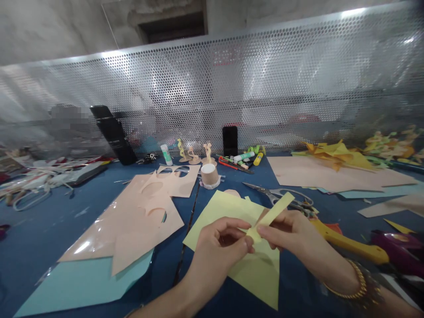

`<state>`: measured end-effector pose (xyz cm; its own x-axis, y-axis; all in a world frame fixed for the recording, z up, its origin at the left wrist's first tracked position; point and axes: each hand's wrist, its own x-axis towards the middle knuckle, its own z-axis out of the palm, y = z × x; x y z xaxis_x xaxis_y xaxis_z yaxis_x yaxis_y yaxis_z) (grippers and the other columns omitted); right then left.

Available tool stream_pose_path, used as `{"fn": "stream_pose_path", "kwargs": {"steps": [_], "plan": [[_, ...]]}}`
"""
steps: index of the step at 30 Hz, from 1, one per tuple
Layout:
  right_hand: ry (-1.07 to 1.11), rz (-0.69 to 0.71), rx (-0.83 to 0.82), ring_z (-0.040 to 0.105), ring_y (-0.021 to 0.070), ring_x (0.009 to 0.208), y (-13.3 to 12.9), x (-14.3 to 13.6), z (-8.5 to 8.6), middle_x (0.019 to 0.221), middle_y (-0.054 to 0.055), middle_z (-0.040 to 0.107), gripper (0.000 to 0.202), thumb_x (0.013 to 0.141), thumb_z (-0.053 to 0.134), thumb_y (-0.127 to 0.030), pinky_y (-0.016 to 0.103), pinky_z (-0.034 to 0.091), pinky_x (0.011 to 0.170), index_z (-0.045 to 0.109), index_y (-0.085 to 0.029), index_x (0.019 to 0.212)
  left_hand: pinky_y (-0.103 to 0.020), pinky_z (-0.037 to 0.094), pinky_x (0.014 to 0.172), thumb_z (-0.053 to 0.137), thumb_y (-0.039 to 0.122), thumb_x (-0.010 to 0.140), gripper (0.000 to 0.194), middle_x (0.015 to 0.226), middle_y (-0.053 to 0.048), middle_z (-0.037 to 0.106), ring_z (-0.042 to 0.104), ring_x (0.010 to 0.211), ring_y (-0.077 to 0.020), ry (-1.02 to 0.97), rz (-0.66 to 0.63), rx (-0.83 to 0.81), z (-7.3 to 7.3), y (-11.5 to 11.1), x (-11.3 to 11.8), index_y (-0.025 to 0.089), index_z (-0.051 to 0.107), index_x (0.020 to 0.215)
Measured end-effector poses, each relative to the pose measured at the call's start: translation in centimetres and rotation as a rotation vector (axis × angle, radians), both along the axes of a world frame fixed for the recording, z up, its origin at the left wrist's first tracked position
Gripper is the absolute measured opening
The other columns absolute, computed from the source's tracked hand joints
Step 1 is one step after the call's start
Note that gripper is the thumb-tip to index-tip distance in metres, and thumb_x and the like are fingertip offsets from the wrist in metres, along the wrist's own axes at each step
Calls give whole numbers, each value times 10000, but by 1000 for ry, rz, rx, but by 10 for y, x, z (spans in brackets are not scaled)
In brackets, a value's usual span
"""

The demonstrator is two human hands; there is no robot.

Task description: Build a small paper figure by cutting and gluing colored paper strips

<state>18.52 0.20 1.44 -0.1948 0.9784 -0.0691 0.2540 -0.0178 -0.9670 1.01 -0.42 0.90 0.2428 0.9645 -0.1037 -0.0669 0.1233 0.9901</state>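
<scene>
Between my two hands is a narrow yellow paper strip. My left hand pinches its lower end between thumb and fingers. Higher up, the thumb and fingers of my right hand close on the same strip, which slants up to the right. Beneath both hands lies a pale yellow paper sheet on the blue table, partly covered by them. Just beyond my right hand rest scissors with grey handles, blades pointing left.
Cut pink paper sheets and a blue sheet lie left. Behind stand a tape roll, glue stick, small paper figures and a phone. A yellow-handled tool lies right, before a perforated metal screen.
</scene>
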Motion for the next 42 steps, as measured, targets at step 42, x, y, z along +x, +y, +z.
{"fn": "stream_pose_path", "kwargs": {"steps": [42], "plan": [[417,196,-294,524,84,480,-4,-3,-4,578,-38,541,236,695,726,-356,174,436,399,607,-154,662,-215,451,623,689,157,740,28,765,-10,654,591,684,-115,5,-33,232,-2,-2,-3,183,680,746]]}}
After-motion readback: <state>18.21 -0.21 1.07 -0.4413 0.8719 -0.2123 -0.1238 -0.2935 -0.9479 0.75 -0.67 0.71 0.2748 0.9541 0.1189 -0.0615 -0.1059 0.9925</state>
